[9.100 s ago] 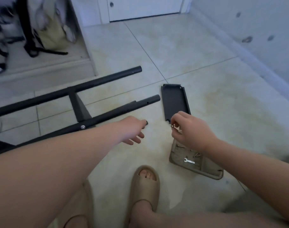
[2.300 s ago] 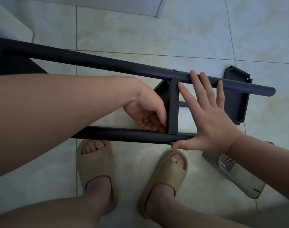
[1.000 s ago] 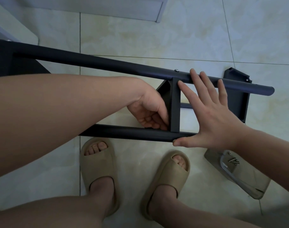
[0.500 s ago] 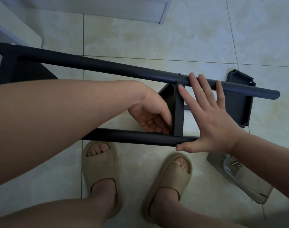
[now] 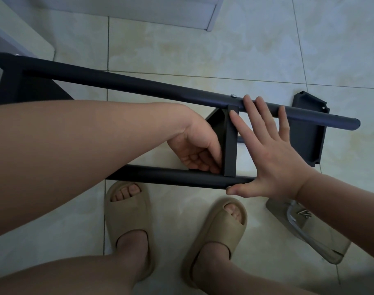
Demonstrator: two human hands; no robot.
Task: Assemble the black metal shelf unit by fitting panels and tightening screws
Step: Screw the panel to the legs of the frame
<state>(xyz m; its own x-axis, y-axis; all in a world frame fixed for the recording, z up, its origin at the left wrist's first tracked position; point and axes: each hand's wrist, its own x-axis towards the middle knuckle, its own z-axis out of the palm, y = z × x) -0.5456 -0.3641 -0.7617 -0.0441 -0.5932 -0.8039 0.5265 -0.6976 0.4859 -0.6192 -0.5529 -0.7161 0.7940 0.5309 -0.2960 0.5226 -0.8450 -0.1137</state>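
The black shelf frame has a far tube (image 5: 139, 86) and a near tube (image 5: 160, 175), joined by a fitted shelf panel (image 5: 230, 141) seen edge-on. A silver screw head (image 5: 233, 95) sits on the far tube above that panel. My left hand (image 5: 196, 145) is between the tubes, fingers curled against the panel's left face by the near tube. My right hand (image 5: 273, 158) lies flat and spread on the panel's right side, thumb on the near tube and fingertips on the far tube. A loose black panel (image 5: 305, 133) lies on the floor behind the frame.
A beige tray (image 5: 322, 243) holding screws and a clear bag sits on the tiles at the right, partly under my right forearm. My feet in beige slippers (image 5: 128, 220) stand just below the near tube. Another fitted panel (image 5: 22, 88) closes the frame's left end.
Nine seconds ago the frame lay on the floor and my right hand held a screw. Now both hands are on the fitted panel. Over the last second they have hardly moved.
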